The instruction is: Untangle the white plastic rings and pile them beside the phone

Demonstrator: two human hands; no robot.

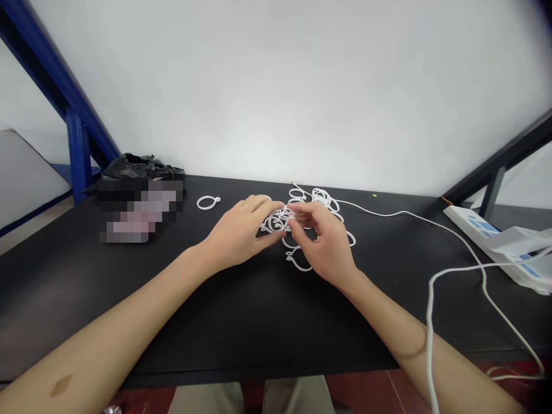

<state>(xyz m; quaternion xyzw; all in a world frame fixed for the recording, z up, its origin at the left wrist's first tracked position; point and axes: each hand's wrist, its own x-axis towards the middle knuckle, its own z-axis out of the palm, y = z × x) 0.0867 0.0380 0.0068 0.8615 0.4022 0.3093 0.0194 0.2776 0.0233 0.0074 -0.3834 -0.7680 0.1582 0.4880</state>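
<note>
A heap of several white plastic rings (321, 201) lies on the black table (241, 322) at its middle. My left hand (241, 233) rests on the table at the heap's left side, its fingertips closed on rings at the edge of the heap. My right hand (325, 244) lies over the heap's front, thumb and forefinger pinched on a ring between the two hands. One single white ring (207, 202) lies apart to the left.
A black plastic bag (138, 168) sits at the back left beside a blurred patch. A white cable (431, 230) runs from the heap to the right and hangs over my right forearm. White boxes (495, 236) lie at the right edge. A white wall stands behind.
</note>
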